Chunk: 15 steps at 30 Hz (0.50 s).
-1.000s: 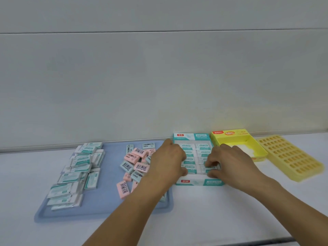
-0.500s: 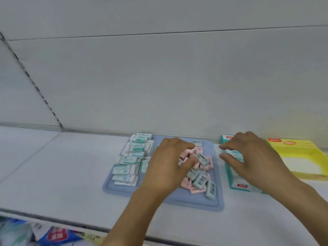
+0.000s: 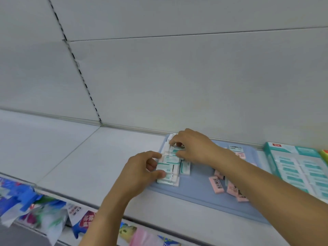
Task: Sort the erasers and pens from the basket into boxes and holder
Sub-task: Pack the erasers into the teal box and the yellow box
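Head view: both hands work the teal-and-white erasers (image 3: 168, 167) stacked at the left of the blue tray (image 3: 198, 194). The left hand (image 3: 140, 174) grips the stack's near end; the right hand (image 3: 193, 146) pinches its far end. The right forearm crosses over the pink erasers (image 3: 216, 185), with the teal box (image 3: 301, 167) beyond.

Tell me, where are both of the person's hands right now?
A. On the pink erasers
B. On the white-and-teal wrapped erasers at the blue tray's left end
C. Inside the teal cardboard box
B: the left hand and right hand both grip the stacked white-and-teal wrapped erasers on the flat blue tray.
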Available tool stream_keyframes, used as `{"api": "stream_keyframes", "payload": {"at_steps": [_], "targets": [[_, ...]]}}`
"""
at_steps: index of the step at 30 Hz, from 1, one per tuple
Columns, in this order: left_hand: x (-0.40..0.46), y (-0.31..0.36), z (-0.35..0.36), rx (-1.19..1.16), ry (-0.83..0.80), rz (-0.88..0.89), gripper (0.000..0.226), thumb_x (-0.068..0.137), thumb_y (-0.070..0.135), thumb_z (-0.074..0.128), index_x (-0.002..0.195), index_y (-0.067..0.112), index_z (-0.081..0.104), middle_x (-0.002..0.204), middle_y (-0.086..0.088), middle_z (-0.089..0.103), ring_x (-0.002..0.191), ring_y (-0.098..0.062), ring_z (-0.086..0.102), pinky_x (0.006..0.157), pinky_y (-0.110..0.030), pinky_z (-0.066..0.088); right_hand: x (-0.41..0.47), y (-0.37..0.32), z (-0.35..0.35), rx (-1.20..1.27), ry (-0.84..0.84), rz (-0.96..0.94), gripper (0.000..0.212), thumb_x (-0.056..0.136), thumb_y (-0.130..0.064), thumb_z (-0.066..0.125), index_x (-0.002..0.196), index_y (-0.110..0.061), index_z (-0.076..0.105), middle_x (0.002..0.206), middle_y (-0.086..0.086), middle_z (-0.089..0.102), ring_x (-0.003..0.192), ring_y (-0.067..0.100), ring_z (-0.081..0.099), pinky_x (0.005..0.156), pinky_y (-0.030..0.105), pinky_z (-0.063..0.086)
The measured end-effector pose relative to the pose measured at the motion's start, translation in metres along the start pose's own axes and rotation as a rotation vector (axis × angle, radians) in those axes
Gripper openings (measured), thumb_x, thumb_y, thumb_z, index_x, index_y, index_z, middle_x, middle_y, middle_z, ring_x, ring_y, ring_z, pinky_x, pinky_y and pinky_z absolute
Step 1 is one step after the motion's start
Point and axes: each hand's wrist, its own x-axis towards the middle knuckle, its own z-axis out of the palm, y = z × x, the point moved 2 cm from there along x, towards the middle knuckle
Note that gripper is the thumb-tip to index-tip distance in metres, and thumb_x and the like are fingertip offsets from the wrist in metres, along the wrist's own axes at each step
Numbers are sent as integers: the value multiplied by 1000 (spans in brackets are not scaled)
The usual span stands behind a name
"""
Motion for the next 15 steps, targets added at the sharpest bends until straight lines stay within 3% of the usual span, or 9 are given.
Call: {"api": "stream_keyframes", "payload": {"at_steps": [3,5,8,11,15], "targets": [[1,-2,-4,51,7,27,30,79,24,79,107,27,69,77,8,66,68,-4,58,63,-13,46,-3,-1,1,-28,43,6,29,87,-28,57,116,-24,59,106,-4,61,100,18,51,75,32,43],[1,-2,-5,87,34,51,27,80,27,78,105,27,69,81,10,65,72,-3,58,66,-14,47,-8,1,1,40,93,50,21,86,-25,56,106,-24,62,97,-5,64,91,16,53,70,30,42],[2,4,-5,99,39,70,34,76,37,80,106,37,63,97,16,58,84,-4,59,68,-14,47,-19,10,-2,496,172,241,20,89,-13,55,100,-19,71,87,-3,68,71,6,58,64,21,46],[7,9,-1,122,-27,94,37,76,37,80,110,37,66,97,14,57,86,-3,59,71,-16,47,-40,17,-6,973,129,372,18,93,-6,59,101,-14,73,81,3,69,54,4,53,54,18,47],[9,14,-2,197,-18,109,30,74,35,82,101,34,70,90,10,58,80,-6,59,74,-23,48,-69,27,-24,1106,142,360,16,90,-5,63,100,-14,72,69,2,66,55,9,51,50,20,42]]}}
